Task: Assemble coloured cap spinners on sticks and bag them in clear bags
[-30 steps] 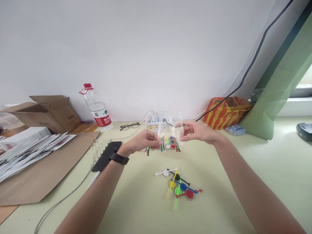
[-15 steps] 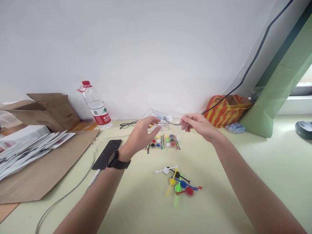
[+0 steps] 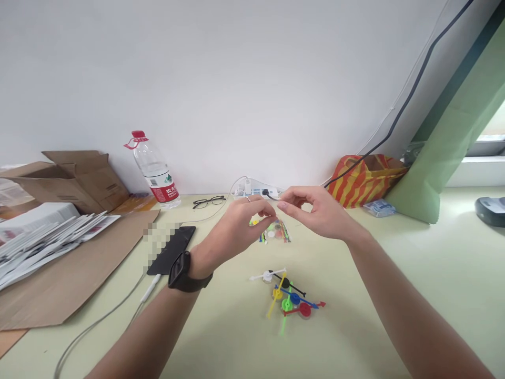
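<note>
My left hand (image 3: 246, 220), with a ring and a black wristwatch, has its thumb and fingers drawn together in a pinch; what it holds is too small to make out. Its fingertips come close to those of my right hand (image 3: 313, 213), pinched on thin clear plastic that barely shows. Behind and below them lie coloured discs and small sticks (image 3: 279, 231), partly hidden by the fingers and hazy. Nearer me is a cluster of arrow spinners on round bases: white (image 3: 267, 276), black (image 3: 285, 283), yellow (image 3: 278, 292), blue (image 3: 295, 299), green (image 3: 287, 305) and red (image 3: 305, 309).
On the left are a phone (image 3: 173, 250) with a cable, cardboard (image 3: 79, 284), papers (image 3: 59, 245), an open box (image 3: 84, 181) and a water bottle (image 3: 158, 176). Glasses (image 3: 209, 201) and a power strip (image 3: 254, 190) sit by the wall. A striped bag (image 3: 355, 181) stands right.
My hands have come together over the coloured discs. The left moved right and its fingers closed in; the right shifted slightly left and down. The spinners stay put.
</note>
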Demonstrator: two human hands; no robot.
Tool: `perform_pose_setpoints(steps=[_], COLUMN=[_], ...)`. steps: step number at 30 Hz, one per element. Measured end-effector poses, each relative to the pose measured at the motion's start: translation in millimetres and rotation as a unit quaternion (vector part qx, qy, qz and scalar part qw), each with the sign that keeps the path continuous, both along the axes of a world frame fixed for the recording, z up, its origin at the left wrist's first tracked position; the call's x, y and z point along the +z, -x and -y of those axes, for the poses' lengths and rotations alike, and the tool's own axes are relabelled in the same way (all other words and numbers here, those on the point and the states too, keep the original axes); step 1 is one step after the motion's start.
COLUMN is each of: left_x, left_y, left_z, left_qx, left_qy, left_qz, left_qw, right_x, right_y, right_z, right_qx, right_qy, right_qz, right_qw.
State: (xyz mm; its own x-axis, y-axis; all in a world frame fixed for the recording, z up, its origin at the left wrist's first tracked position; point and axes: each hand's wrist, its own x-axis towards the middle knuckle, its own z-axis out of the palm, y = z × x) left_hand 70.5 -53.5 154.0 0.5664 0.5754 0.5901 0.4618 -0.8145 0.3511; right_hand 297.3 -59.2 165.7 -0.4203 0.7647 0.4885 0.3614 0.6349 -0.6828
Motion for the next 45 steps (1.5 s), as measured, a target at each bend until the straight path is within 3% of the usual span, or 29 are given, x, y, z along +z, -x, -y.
perform_pose_setpoints(steps=[4,9,13,18,22,25,32,38,45], left_x=[6.7,7.4,8.7,19.9,23.3,23.3,26.5,35.2,29.6], left_y=[1.1,-2.1,-5.9,-2.1,3.9,4.0,-4.2,-9.4,-20.3], left_z=[3.2,7.4,10.8,18.6,27.4,33.8,41.4,44.9,45.3], left_qx=[0.005,-0.002,-0.007,-0.09,-0.141,-0.188,-0.302,-0.301,-0.324], left_qy=[0.009,0.039,0.066,0.092,0.147,0.172,0.269,0.304,0.304], left_qz=[0.024,0.057,0.05,-0.003,-0.116,-0.142,-0.123,-0.13,-0.138], left_qw=[1.0,0.998,0.997,0.992,0.972,0.956,0.906,0.894,0.885], right_x=[-9.9,-40.9,-60.5,-55.9,-32.1,-13.8,8.6,8.2,-3.2], right_y=[-17.1,-27.2,-19.9,-21.1,-23.7,-17.0,6.9,5.2,15.2], right_z=[-17.0,-42.9,-51.6,-49.8,-34.1,-16.9,11.2,13.4,9.0], right_qx=[0.138,0.371,0.442,0.426,0.358,0.307,0.338,0.317,0.359], right_qy=[0.109,0.257,0.298,0.281,0.236,0.198,0.184,0.181,0.198], right_qz=[-0.022,-0.019,-0.069,-0.024,0.099,0.164,0.177,0.164,0.167], right_qw=[0.984,0.892,0.843,0.86,0.898,0.916,0.906,0.916,0.897])
